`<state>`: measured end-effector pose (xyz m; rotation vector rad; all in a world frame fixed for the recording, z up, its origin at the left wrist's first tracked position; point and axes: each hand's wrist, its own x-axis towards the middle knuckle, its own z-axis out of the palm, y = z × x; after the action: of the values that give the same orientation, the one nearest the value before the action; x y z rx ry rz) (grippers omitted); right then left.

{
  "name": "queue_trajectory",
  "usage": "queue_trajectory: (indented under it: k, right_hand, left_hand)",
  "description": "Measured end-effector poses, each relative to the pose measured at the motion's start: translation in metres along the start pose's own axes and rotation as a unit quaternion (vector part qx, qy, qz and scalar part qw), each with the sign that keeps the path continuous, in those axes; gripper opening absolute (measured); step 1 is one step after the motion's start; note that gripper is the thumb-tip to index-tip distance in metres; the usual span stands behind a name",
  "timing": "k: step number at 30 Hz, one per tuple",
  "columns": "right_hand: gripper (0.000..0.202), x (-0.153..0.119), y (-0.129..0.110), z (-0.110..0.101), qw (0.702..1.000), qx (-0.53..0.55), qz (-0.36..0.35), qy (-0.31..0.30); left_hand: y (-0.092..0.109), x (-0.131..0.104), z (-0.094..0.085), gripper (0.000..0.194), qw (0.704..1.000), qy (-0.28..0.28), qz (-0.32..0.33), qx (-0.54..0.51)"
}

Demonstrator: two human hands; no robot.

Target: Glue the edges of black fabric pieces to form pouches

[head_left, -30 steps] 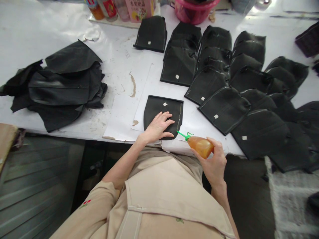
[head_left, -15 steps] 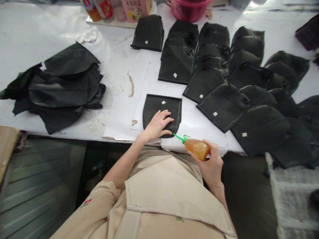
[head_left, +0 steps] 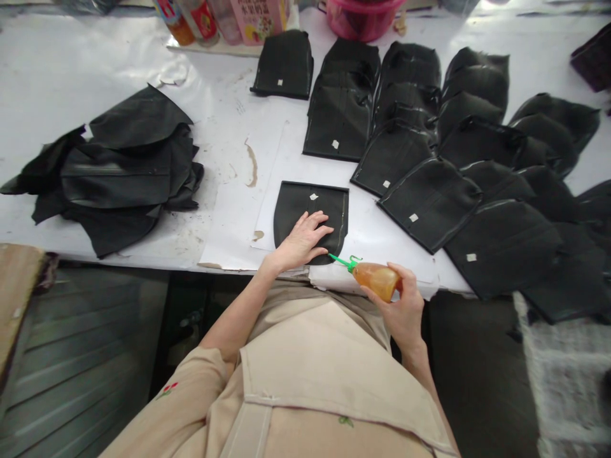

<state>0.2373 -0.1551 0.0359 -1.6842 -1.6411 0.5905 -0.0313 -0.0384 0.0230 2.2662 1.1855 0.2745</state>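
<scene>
As nozzle (head_left: 340, 259) nears, leather piece (head_left: 329, 207) unmoved

The piece (head_left: 312, 213) under the left hand (head_left: 301, 242) is black, with a small white tag near its far edge and a pale line of glue along its right side. The bottle (head_left: 377, 280) in the right hand (head_left: 405, 308) is amber-orange with a bright green nozzle. The table (head_left: 71, 70) beneath both hands is white, marked with brownish stains left of the left hand. Beyond the right hand lie rows of black pieces (head_left: 429, 203) with white tags. Far left of the left hand sits a black pile (head_left: 119, 168). The apron (head_left: 310, 375) below the hands is beige. Far beyond the hands stands a pink basin (head_left: 360, 19).
</scene>
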Motion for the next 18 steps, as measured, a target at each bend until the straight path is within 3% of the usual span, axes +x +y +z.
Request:
queue_trajectory:
  k: [6, 11, 13, 15, 18]
  right_hand:
    - [0.062, 0.003, -0.003, -0.017, 0.999, 0.0, 0.022, -0.025]
    - [0.064, 0.003, -0.007, -0.022, 0.984, 0.111, 0.141, 0.016]
    - [0.061, 0.004, -0.008, -0.022, 0.953, 0.222, 0.204, 0.034]
    - [0.058, 0.005, -0.008, -0.022, 0.902, 0.351, 0.248, 0.045]
    - [0.057, 0.008, -0.006, -0.026, 0.838, 0.474, 0.256, 0.092]
  left_hand:
    - [0.003, 0.001, -0.001, 0.046, 1.0, 0.002, -0.007, 0.005]
    - [0.01, 0.004, 0.001, 0.047, 0.998, 0.007, -0.028, 0.052]
    - [0.015, 0.008, 0.001, 0.047, 0.995, 0.014, -0.04, 0.086]
    - [0.021, 0.013, 0.001, 0.046, 0.991, 0.024, -0.052, 0.12]
    - [0.029, 0.023, 0.001, 0.045, 0.984, 0.04, -0.069, 0.158]
